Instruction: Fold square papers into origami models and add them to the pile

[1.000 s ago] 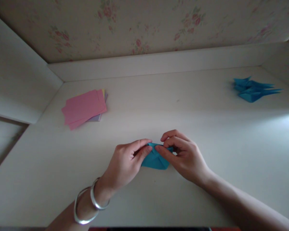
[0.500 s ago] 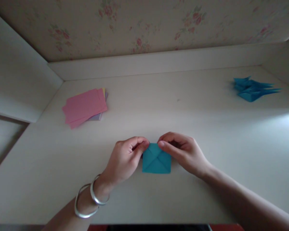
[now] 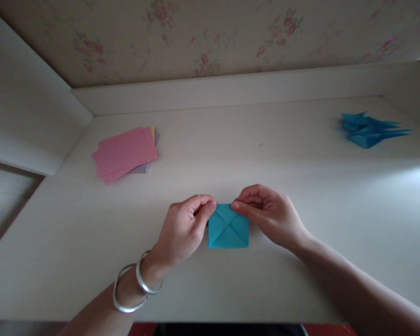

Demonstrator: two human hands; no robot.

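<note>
apparently left hand (image 3: 183, 227) and right hand (image 3: 276, 218) hide blue paper's (image 3: 228, 229) top corners.

The folded blue paper (image 3: 228, 228) in front of you is a small, squarish packet, its diagonal lines crossing near the middle in an X. You have it pinched at its far edge, toward both far corners, with its creased face up toward you and its straight near edge running roughly parallel to your body.
</note>
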